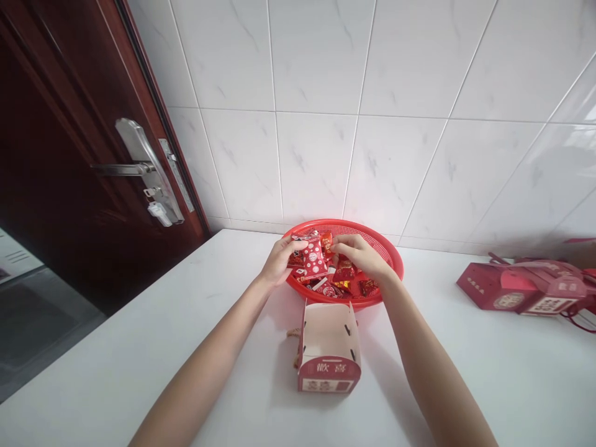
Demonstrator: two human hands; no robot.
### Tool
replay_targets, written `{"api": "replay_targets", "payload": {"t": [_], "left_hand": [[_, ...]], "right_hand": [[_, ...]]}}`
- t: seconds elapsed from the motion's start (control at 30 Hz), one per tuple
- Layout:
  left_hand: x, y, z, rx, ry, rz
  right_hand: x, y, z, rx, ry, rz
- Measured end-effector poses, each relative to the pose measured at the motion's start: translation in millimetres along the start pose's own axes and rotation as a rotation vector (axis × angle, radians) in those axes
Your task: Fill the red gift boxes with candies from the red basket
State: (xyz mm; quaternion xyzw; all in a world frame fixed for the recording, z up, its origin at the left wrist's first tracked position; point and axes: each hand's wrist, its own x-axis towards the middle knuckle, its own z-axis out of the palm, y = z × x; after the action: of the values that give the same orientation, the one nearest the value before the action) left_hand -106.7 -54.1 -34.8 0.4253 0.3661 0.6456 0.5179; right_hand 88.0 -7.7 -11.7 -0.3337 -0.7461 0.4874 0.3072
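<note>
A red plastic basket holds several wrapped candies in red and gold. Over its left side, my left hand pinches a red candy packet with white dots between thumb and fingers. My right hand reaches into the basket from the right, fingertips closed on a small red-orange wrapped candy. Just in front of the basket stands an open red gift box with a cream inside, white characters on its front and a rope handle at its left. No candy shows in the part of the box I see.
Red gift boxes lie on the white table at the right. Behind the basket rises a white tiled wall. A dark red door with a metal handle and keys is at the left, past the table's edge.
</note>
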Motion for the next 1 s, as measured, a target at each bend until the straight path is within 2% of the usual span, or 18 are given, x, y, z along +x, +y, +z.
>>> {"api": "replay_targets", "payload": {"t": [0.2, 0.4, 0.6, 0.83, 0.9, 1.0], "left_hand": [[1.3, 1.4, 1.6, -0.031, 0.005, -0.017], [2.9, -0.2, 0.3, -0.053, 0.062, -0.014], [3.8, -1.0, -3.5, -0.098, 0.106, -0.023], [1.9, 2.7, -3.9, -0.125, 0.036, -0.066], [1.0, 4.2, -2.5, -0.12, 0.036, -0.065], [-0.1, 6.2, -0.4, -0.128, 0.063, -0.051]], "right_hand": [[1.2, 10.4, 5.6, -0.017, -0.076, -0.063], [-0.2, 11.6, 5.3, 0.022, -0.032, -0.063], [-5.2, 6.9, 4.8, -0.047, -0.238, -0.088], [-7.5, 2.8, 1.5, -0.015, -0.349, -0.116], [-7.2, 2.9, 1.8, 0.035, -0.355, -0.108], [-6.8, 3.7, 2.8, 0.119, -0.29, -0.08]]}}
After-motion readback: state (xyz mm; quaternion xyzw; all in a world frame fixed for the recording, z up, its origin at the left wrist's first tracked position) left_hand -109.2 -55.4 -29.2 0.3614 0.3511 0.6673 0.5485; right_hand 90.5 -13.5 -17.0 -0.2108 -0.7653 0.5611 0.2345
